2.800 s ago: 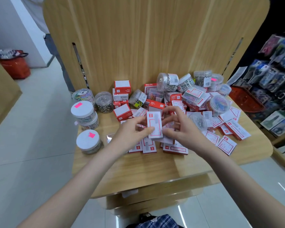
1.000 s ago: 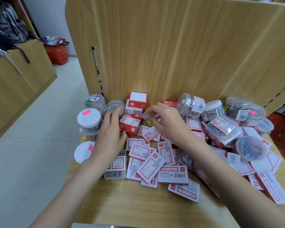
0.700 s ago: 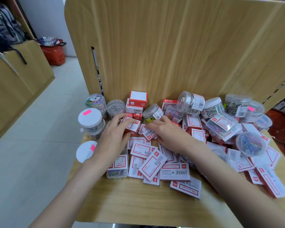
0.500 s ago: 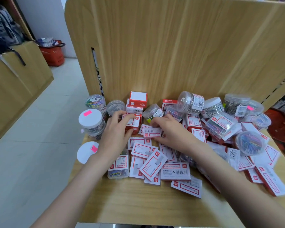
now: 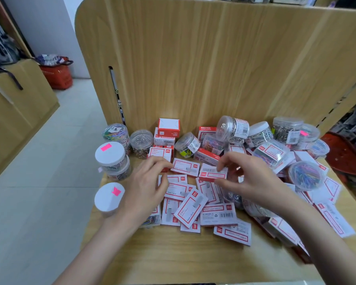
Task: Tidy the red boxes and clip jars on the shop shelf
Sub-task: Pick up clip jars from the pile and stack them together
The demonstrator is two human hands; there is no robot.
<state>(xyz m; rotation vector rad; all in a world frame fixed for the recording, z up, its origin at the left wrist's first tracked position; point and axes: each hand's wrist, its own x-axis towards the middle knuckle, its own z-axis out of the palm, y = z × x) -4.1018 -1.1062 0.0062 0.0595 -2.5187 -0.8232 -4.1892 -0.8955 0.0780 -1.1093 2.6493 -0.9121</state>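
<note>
We see the shelf (image 5: 173, 260) with a tall back board (image 5: 214, 68) behind it. Jars (image 5: 110, 156) stand along the left edge, one behind the other. Small boxes (image 5: 169, 126) are stacked at the back. Flat boxes (image 5: 190, 206) lie in a heap in the middle. More jars (image 5: 305, 175) sit on the right.

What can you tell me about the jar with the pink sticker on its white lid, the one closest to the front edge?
The front jar is a small round tub with a flat white lid that looks like plastic. A torn bright pink sticker sits near the lid's right edge. It stands upright at the front left corner of the wooden shelf, nearer than the stacked jars behind it. Its sides are nearly hidden from above, so its contents cannot be told. The left hand is just beside it; whether the wrist touches it is unclear.
</note>
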